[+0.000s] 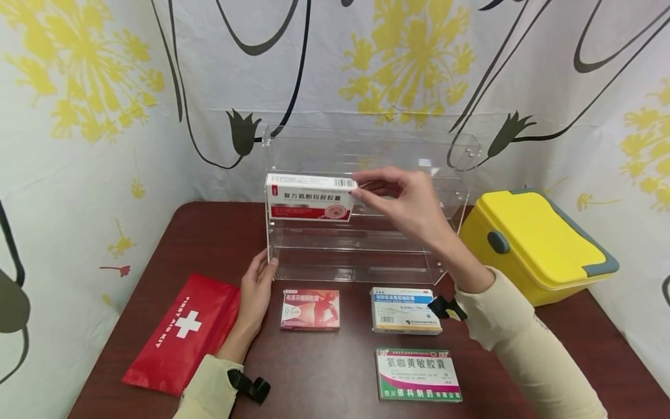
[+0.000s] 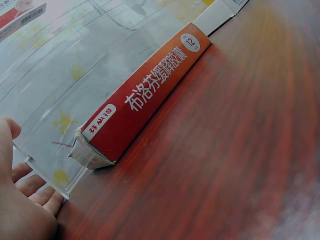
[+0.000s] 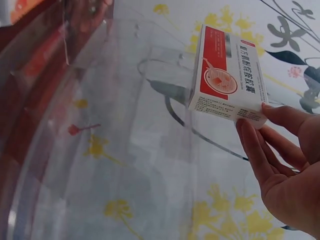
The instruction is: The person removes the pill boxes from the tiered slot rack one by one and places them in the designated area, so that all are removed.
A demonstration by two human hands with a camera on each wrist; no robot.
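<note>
My right hand (image 1: 408,201) pinches one end of a white and red medicine box (image 1: 311,201) between thumb and fingers. The box is held up level, in front of the upper left part of a clear acrylic tiered rack (image 1: 335,273). In the right wrist view, the thumb and fingertips grip a corner of the box (image 3: 227,75). Low at the rack's left side, my left hand (image 1: 256,291) holds the edge of the side panel, thumb in front and fingers outside. A red-orange medicine box (image 1: 310,310) lies just right of that hand; its printed side (image 2: 145,95) faces the left wrist camera.
On the table (image 1: 319,372), a blue and white box (image 1: 405,311) lies before the rack, with a green and white box (image 1: 419,375) nearer. A red first aid pouch (image 1: 183,334) is at the left. To the right stands a yellow lidded container (image 1: 539,238).
</note>
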